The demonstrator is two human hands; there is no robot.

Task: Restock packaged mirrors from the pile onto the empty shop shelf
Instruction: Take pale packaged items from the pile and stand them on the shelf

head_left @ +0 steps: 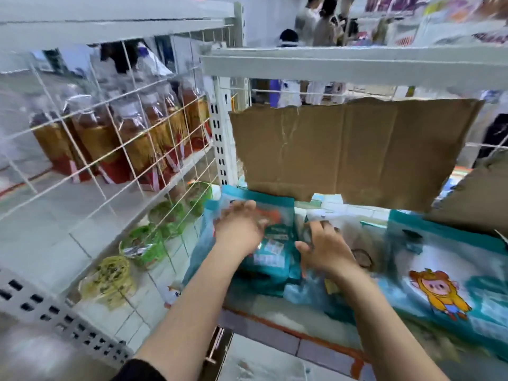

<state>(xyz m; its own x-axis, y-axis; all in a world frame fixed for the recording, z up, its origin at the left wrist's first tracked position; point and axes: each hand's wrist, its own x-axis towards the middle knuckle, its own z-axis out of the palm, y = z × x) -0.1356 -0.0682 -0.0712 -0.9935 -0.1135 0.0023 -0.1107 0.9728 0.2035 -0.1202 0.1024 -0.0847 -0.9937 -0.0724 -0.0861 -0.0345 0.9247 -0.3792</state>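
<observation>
Teal mirror packet held between both hands' fingers, close under the torn cardboard sheet.

This is a shop, seen from among its aisles. White metal shelving with slotted uprights and wire grid dividers holds rows of the same goods: bagged bottles with gold and red labels on one shelf, wrapped green items on the one below. Teal packaged goods lie stacked on a low shelf beneath a torn cardboard sheet. Farther back, people stand between more stocked displays, though blur hides the detail.
</observation>
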